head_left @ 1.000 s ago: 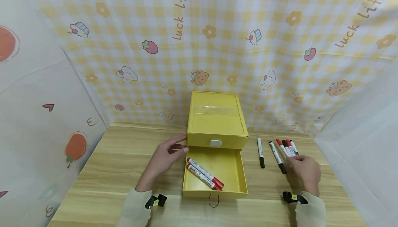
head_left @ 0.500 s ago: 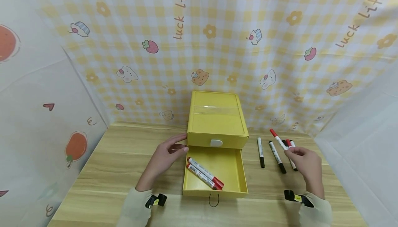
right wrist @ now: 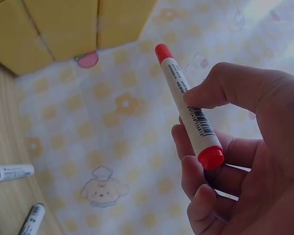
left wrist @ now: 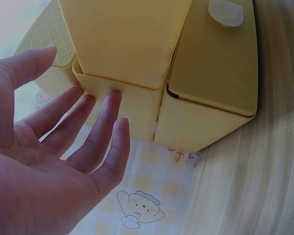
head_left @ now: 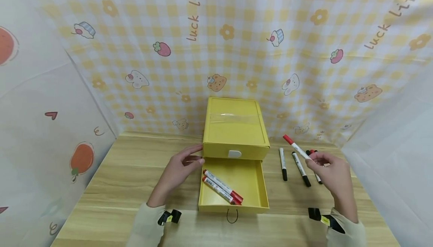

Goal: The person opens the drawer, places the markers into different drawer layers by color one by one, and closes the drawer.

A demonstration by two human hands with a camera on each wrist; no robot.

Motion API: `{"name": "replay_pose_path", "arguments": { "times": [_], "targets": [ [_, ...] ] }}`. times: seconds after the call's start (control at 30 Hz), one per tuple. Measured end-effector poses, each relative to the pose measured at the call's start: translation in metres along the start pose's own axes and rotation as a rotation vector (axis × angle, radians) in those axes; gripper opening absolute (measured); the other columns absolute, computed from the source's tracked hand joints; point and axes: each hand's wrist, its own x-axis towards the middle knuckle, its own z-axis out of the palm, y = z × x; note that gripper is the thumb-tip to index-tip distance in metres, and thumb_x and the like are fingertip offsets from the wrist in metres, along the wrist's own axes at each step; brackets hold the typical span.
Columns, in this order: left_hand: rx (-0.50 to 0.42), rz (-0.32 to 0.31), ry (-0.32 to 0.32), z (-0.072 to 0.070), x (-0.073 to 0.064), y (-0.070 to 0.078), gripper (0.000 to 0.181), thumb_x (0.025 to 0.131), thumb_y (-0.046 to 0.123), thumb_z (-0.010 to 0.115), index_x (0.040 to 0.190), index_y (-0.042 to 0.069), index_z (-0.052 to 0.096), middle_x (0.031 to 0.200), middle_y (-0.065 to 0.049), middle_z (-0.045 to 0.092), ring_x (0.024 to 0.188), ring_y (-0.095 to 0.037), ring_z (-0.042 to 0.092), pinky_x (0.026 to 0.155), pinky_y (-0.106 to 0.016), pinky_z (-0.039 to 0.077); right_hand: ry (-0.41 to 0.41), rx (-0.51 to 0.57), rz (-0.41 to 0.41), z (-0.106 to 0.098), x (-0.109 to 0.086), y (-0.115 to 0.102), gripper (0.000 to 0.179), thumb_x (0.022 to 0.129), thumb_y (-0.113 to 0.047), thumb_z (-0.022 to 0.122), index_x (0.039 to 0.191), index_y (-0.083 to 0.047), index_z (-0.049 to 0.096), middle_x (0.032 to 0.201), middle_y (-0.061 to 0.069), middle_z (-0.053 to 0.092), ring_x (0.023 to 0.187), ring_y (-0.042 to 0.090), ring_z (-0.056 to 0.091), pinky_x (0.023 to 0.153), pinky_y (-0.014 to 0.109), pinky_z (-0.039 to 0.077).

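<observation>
A white marker with red ends (right wrist: 191,107) is pinched between thumb and fingers of my right hand (head_left: 333,171), lifted above the table. Beside the yellow drawer box (head_left: 236,123), my left hand (head_left: 180,170) rests with fingers extended, its fingertips touching the box's left side. In the left wrist view those fingers (left wrist: 105,122) lie against the yellow wall, slightly bent. The lower drawer (head_left: 250,179) is pulled out. Two red-capped markers (head_left: 221,188) lie side by side in it, slanted.
Two black-capped markers, one nearer the box (head_left: 283,164) and one to its right (head_left: 301,168), lie on the wooden table (head_left: 142,164). Several more markers (head_left: 318,177) are partly hidden behind my right hand. A checked cloth (head_left: 230,51) hangs behind the box.
My right hand has picked the red-capped marker out of the group at the right and lifted it, its red tip shifting left and up. My left hand stays at the box.
</observation>
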Motion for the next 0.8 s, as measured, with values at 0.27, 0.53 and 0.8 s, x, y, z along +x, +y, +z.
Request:
{"name": "replay_pose_path", "arguments": {
  "times": [0.27, 0.53, 0.8],
  "targets": [
    [0.0, 0.007, 0.001, 0.0, 0.001, 0.0, 0.054, 0.106, 0.02, 0.077, 0.156, 0.007, 0.062, 0.161, -0.012, 0.057, 0.131, -0.034, 0.069, 0.107, -0.048, 0.058, 0.029, 0.049, -0.092, -0.005, -0.01, -0.025, 0.012, 0.096, -0.012, 0.081, 0.103, -0.002, 0.08, 0.086, 0.003, 0.071, 0.069, 0.01, 0.06, 0.052, 0.024, 0.049],
    [0.001, 0.011, 0.0, 0.0, 0.001, -0.001, 0.053, 0.107, 0.02, 0.076, 0.156, 0.007, 0.062, 0.161, -0.012, 0.057, 0.13, -0.034, 0.069, 0.107, -0.049, 0.058, 0.097, 0.111, -0.252, -0.006, -0.024, -0.046, 0.012, 0.088, 0.003, 0.085, 0.094, -0.005, 0.078, 0.079, -0.004, 0.068, 0.064, 0.009, 0.057, 0.056, 0.017, 0.045],
    [0.003, 0.023, -0.002, 0.0, 0.0, -0.001, 0.053, 0.107, 0.019, 0.076, 0.156, 0.006, 0.062, 0.161, -0.013, 0.057, 0.13, -0.035, 0.069, 0.109, -0.053, 0.056, 0.097, 0.185, -0.431, 0.005, -0.036, -0.065, 0.032, 0.078, 0.014, 0.086, 0.089, -0.014, 0.078, 0.077, -0.006, 0.065, 0.068, 0.006, 0.056, 0.057, 0.016, 0.046]
  ]
}}
